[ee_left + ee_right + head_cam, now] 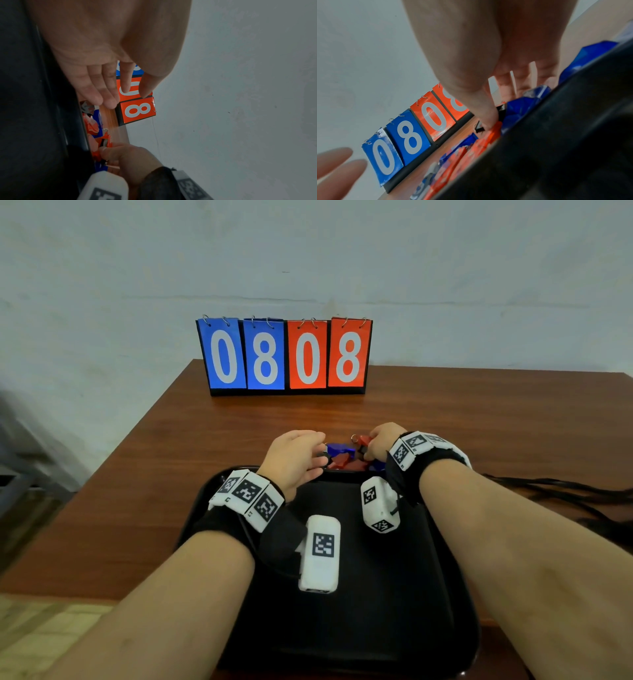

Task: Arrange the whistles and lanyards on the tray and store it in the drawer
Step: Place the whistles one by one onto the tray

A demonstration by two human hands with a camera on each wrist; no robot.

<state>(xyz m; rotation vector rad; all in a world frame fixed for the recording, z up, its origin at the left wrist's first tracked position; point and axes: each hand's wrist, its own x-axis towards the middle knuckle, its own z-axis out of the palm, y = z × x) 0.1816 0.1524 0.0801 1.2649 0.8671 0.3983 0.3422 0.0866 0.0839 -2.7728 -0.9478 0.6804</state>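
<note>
A black tray (pixel 394 594) lies before me on the table, and both forearms reach over it. Just past its far rim sits a pile of red and blue whistles (pixel 342 461). My right hand (pixel 371 445) pinches a red whistle (pixel 363 440) with a metal ring at the pile's right side. In the right wrist view the thumb of that hand (pixel 491 121) presses on the whistle's red body (pixel 494 129). My left hand (pixel 318 455) hovers at the pile's left side. Its fingers (pixel 109 94) are straight and hold nothing. Black cords (pixel 548 491), perhaps lanyards, lie at the right.
A flip scoreboard (pixel 284 356) reading 0808 stands at the back of the wooden table (pixel 479 422), against a pale wall. The table's left edge runs diagonally, with floor beyond. Bare wood lies between the whistles and the scoreboard.
</note>
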